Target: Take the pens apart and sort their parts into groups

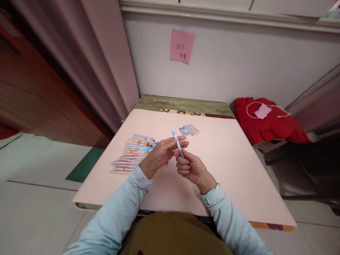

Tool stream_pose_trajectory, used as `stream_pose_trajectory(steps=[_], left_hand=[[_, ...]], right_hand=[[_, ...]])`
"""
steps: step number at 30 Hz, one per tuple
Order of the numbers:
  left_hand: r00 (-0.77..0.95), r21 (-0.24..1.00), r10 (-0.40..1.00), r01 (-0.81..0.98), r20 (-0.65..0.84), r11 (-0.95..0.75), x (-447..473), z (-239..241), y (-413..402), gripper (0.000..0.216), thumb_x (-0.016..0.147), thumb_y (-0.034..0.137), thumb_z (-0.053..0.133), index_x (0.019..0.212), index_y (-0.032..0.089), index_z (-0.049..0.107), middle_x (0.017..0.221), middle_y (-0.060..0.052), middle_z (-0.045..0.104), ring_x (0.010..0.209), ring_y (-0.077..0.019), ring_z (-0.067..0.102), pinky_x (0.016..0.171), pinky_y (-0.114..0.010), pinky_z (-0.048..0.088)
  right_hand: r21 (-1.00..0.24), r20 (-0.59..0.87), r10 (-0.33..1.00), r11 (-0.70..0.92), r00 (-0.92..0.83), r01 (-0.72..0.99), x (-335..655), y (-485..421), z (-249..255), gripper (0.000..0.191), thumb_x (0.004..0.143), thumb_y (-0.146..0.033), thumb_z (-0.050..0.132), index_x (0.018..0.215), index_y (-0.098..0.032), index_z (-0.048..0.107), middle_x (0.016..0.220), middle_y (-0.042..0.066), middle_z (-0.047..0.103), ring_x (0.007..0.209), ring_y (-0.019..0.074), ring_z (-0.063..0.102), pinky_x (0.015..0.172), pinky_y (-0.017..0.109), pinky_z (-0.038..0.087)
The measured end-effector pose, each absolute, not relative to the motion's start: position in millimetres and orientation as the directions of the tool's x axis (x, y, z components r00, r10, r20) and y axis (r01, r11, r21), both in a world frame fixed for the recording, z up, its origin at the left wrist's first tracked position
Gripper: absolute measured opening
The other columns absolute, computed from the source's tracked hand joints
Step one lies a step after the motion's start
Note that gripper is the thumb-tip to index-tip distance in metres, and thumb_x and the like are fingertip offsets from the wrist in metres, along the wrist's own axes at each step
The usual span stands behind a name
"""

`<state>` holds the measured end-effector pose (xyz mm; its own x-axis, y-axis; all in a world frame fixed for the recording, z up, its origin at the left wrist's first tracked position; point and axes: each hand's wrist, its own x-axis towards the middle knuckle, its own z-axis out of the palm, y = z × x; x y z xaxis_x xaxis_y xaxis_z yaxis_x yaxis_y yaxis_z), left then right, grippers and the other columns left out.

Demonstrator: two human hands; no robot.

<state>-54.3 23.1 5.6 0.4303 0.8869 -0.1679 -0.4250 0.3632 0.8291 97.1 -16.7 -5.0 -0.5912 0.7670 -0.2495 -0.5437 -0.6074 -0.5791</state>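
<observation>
A light blue pen [177, 141] is held tilted above the table, between both hands. My left hand [165, 151] has its thumb against the upper part of the pen, with the fingers behind it. My right hand [191, 166] is closed round the pen's lower end. Left of my hands lies a long row of pens [132, 156] side by side, in pale blue, white, pink and brown tones; my left hand covers some of their ends. Beyond my hands, a smaller group of pens [190, 129] lies slanted on the paper.
Pale pink paper [233, 170] covers most of the table, whose green wood-patterned far edge [183, 102] shows. A pink note [182, 46] is stuck to the wall. On the right, red cloth [265, 124] bears a white cable [251, 106]. A curtain [103, 53] hangs left.
</observation>
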Motion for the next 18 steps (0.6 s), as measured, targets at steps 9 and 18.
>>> stream_pose_trajectory(steps=[9,18], left_hand=[[0.317,0.891,0.933,-0.356,-0.168,0.281,-38.2,14.0,24.3,0.027,0.073,0.039,0.077,0.081,0.014,0.075,0.085,-0.010,0.076,0.066,-0.0145,0.064,0.074,-0.029,0.049],[0.142,0.949,0.983,-0.278,-0.115,0.151,-25.8,20.8,23.7,0.025,0.074,0.040,0.076,0.073,0.016,0.075,0.075,-0.007,0.072,0.072,-0.0173,0.064,0.068,-0.027,0.050]], right_hand=[[-0.634,-0.265,0.819,-0.546,-0.509,-0.548,98.0,-22.1,5.5,0.042,0.082,-0.058,0.067,0.074,-0.020,0.049,0.054,-0.012,0.015,0.046,0.0062,0.005,0.041,0.021,0.008],[-0.976,-0.083,0.995,-0.091,-0.050,-0.200,89.5,-21.7,-3.1,0.044,0.086,-0.063,0.058,0.074,-0.020,0.057,0.054,-0.005,0.041,0.049,0.0090,0.033,0.046,0.024,0.023]])
